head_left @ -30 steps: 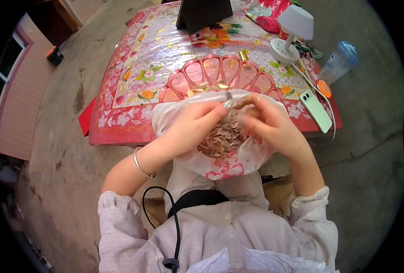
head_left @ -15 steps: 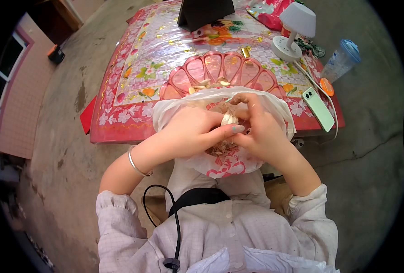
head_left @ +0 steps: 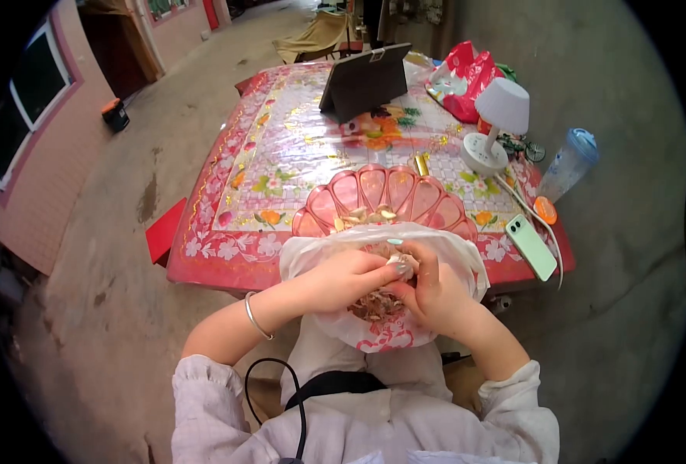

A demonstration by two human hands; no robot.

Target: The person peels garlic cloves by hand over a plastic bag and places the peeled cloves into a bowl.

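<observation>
A whitish garlic bulb (head_left: 406,265) is pinched between my two hands above an open white plastic bag (head_left: 302,255). My left hand (head_left: 354,277) has its thumb and fingers closed on the bulb's left side. From the right, my right hand (head_left: 429,290) grips it too, index finger curled over the top. Below them, dry brown peelings (head_left: 375,306) lie in the bag. Just behind the bag is a pink scalloped plate (head_left: 374,184) with several peeled cloves (head_left: 364,216) on it.
A green phone (head_left: 531,247), a white cable, a white lamp (head_left: 502,108) and a clear bottle (head_left: 568,166) with a blue lid are at the right. At the back of the table (head_left: 204,247) stand a black tablet stand (head_left: 366,81) and a red bag (head_left: 466,81).
The view has tilted up, so table and hands appear lower. The bulb, seen clearly half a second ago, is now more covered by my fingers, which have closed around it.
</observation>
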